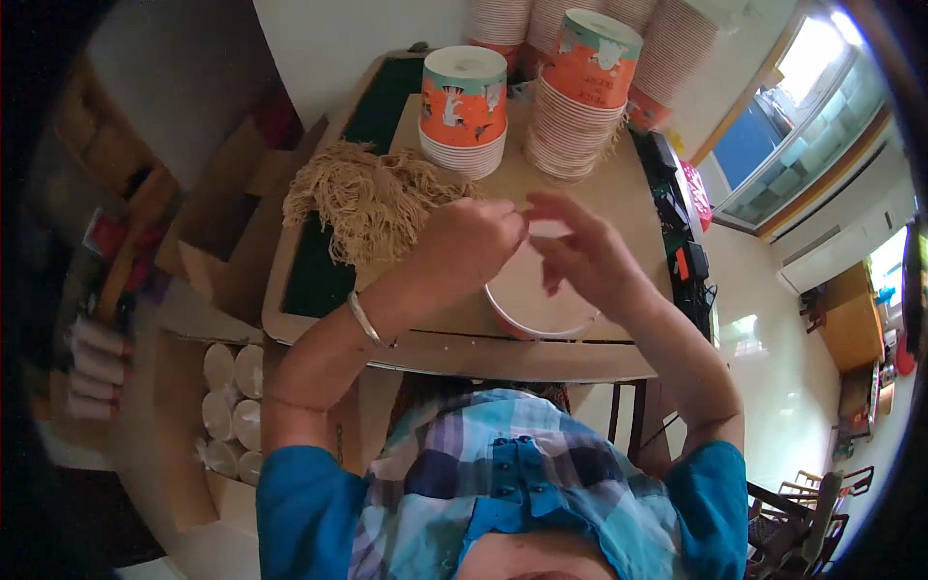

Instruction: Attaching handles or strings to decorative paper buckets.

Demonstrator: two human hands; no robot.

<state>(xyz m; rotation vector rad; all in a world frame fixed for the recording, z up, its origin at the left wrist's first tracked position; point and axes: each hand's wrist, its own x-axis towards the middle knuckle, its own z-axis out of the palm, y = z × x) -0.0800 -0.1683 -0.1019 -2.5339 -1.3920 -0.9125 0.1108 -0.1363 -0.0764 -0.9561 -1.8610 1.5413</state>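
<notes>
Over the near half of the table, my left hand (pixel 476 242) is closed, its fingertips pinched together; whatever they hold, if anything, is too small to make out. Close beside it, my right hand (pixel 590 253) has its fingers apart, the index finger reaching toward the left fingertips. Below both hands a round paper tub (pixel 541 307), white with a reddish side, stands near the table's front edge, partly covered by the hands. A tangled heap of tan strings (pixel 360 203) lies to the left of my left hand.
Behind the hands stand an orange-and-green tub stack (pixel 464 106) and a taller tub stack (pixel 588 92), with more stacks against the wall. Dark devices and cables (pixel 681 227) line the table's right edge. A cardboard box (pixel 184 425) of white rolls or cups sits at lower left.
</notes>
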